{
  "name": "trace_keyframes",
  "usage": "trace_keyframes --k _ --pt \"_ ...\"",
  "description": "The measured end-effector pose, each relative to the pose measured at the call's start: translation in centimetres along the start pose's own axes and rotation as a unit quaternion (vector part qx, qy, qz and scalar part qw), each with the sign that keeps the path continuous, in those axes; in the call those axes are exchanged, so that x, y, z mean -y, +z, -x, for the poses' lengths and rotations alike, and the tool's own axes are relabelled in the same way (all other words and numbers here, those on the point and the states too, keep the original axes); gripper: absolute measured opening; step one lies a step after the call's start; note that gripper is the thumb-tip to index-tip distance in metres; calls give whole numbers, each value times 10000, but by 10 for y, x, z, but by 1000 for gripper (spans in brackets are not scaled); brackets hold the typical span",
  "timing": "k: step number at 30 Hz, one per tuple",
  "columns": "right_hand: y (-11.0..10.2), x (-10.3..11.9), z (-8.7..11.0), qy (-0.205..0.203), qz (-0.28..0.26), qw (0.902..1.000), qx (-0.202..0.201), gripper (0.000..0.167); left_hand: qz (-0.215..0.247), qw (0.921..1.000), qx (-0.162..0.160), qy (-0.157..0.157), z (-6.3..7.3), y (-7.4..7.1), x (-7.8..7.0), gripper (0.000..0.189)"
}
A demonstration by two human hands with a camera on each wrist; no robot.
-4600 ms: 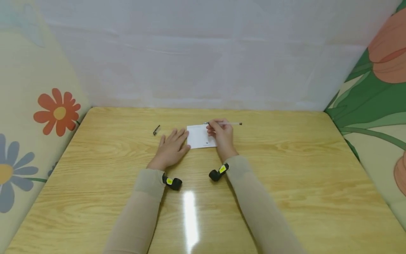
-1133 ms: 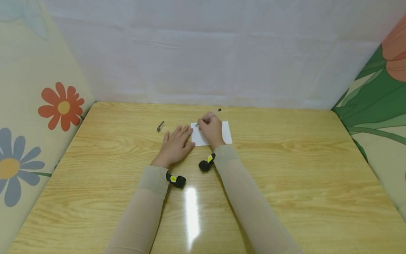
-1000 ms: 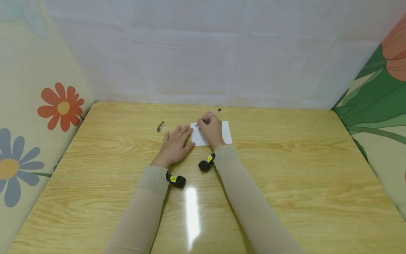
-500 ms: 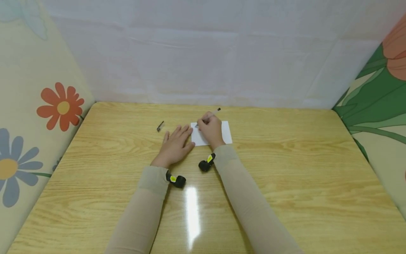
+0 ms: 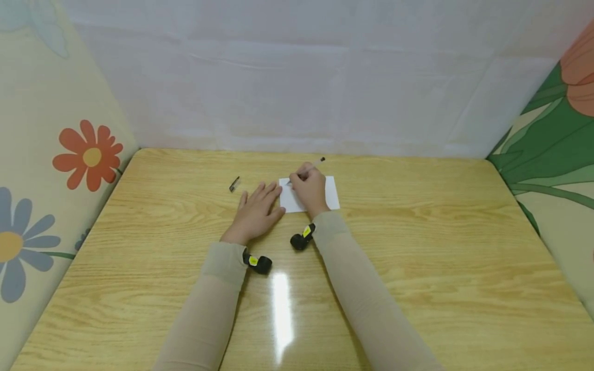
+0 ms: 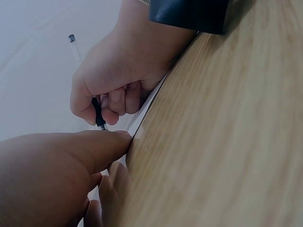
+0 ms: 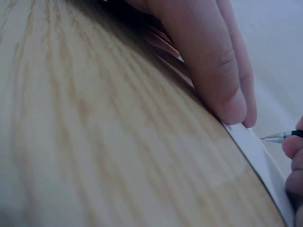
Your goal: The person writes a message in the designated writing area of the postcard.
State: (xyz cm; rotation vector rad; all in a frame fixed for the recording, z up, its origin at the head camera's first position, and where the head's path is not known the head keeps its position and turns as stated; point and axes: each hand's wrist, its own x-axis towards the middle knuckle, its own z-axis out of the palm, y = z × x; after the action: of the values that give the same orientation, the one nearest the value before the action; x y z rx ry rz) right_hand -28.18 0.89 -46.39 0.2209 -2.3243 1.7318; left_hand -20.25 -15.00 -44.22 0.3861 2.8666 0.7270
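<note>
A white sheet of paper (image 5: 332, 194) lies on the wooden table. My left hand (image 5: 254, 212) rests flat with fingers spread, its fingertips and thumb on the paper's left edge. My right hand (image 5: 310, 189) pinches a gel pen (image 5: 317, 163) with a clear barrel and black end, leaning up to the right. The pen's tip is at the upper left part of the paper. In the left wrist view the pen's black grip (image 6: 98, 111) shows between thumb and fingers. In the right wrist view the silver tip (image 7: 275, 137) is close over the paper (image 7: 262, 163). My right hand hides the paper's middle.
A clear and black pen cap (image 5: 234, 184) lies on the table (image 5: 417, 247), left of the paper and beyond my left fingers. A white cloth (image 5: 278, 77) hangs behind the table. Flower-printed panels (image 5: 92, 157) stand at both sides.
Since the oldest frame, my right hand has moved left with the pen, from the paper's right part to its upper left. Over the last second, both hands have stayed nearly still.
</note>
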Motion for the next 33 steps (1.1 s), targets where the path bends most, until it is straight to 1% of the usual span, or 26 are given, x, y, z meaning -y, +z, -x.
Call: trace_keyframes --k 9,20,25,33 --pt "-1 1 0 24 9 9999 136 11 6 10000 16 -5 0 0 -1 64" --pt "-1 3 1 7 14 9997 233 12 -6 10000 -41 26 0 -1 -1 64" --pt "-1 3 1 -5 24 9997 238 12 19 10000 -72 39 0 -1 -1 64" --pt "-1 4 1 85 58 9997 218 12 -9 10000 -56 32 1 -2 -2 64"
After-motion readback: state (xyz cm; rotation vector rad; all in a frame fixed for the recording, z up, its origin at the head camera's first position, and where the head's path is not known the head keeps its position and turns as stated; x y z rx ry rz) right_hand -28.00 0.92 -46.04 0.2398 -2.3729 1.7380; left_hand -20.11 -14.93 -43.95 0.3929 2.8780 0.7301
